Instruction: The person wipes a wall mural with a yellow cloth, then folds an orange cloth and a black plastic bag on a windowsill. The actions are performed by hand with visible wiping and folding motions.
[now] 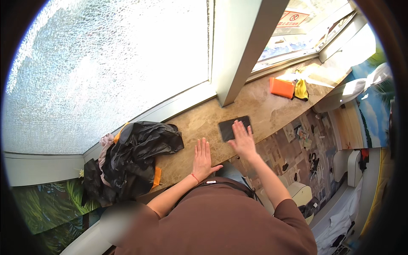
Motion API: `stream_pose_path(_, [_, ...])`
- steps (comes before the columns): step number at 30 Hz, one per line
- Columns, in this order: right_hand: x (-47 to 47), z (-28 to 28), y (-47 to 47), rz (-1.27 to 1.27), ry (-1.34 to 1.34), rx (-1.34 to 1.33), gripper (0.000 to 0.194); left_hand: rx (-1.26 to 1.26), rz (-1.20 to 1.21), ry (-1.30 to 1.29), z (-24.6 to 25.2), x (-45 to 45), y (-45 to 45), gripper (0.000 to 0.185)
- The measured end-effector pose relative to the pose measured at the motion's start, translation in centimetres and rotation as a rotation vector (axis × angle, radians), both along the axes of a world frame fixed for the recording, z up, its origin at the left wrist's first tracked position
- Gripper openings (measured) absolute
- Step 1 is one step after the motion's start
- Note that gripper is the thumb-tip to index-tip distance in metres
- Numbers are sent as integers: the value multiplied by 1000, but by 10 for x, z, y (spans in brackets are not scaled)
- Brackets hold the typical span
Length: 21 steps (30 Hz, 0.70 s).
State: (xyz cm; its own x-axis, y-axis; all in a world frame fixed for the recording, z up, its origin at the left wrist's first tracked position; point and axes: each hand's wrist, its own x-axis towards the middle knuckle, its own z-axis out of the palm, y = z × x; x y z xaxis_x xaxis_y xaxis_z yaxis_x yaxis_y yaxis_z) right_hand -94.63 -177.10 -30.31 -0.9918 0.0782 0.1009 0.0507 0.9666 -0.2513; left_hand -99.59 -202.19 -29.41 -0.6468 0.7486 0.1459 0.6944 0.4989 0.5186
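My right hand [244, 139] lies flat on a dark, folded cloth or pad [225, 130] on the brown marble windowsill [197, 122]. Its fingers stretch over the dark piece without curling around it; I cannot tell its exact material. To the left, my left hand [202, 159] rests palm down near the sill's front edge, thumb spread out and nothing in it. Left of that hand, a crumpled black plastic bag [140, 143] spreads over the sill and hangs past its edge. Pink fabric [105, 143] and orange pieces [156, 177] show around the bag.
An orange block-like item [281, 87] and a yellow-and-black cloth item [301, 90] lie farther right on the sill. A window post [242, 54] meets the sill's back edge beside an opened window [287, 41]. Small items litter the patterned floor [296, 153] below.
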Motion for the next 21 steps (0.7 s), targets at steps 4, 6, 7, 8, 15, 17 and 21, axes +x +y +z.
stream_pose_path(4, [-21, -17, 111, -320, 80, 90, 77, -26, 4, 26, 13, -8, 21, 121])
stream_pose_path(6, [-26, -25, 160, -431, 33, 150, 78, -48, 34, 43, 17, -10, 30, 114])
stream_pose_path(7, [-29, -24, 177, -469, 3, 155, 78, -55, 61, 43, 16, -10, 34, 112])
stream_pose_path(8, [-30, -24, 190, -485, -19, 166, 79, -64, 86, 42, 14, -10, 36, 110])
stream_pose_path(15, [-28, -5, 184, -344, 529, -19, 43, -117, 284, 260, 36, -27, 19, 75])
stream_pose_path(17, [-16, -10, 167, -376, 599, -395, 21, -141, 451, 335, 56, -45, 3, 72])
stream_pose_path(21, [-14, 17, 91, -404, 87, -1729, 26, -158, 722, 372, 68, -66, -39, 75])
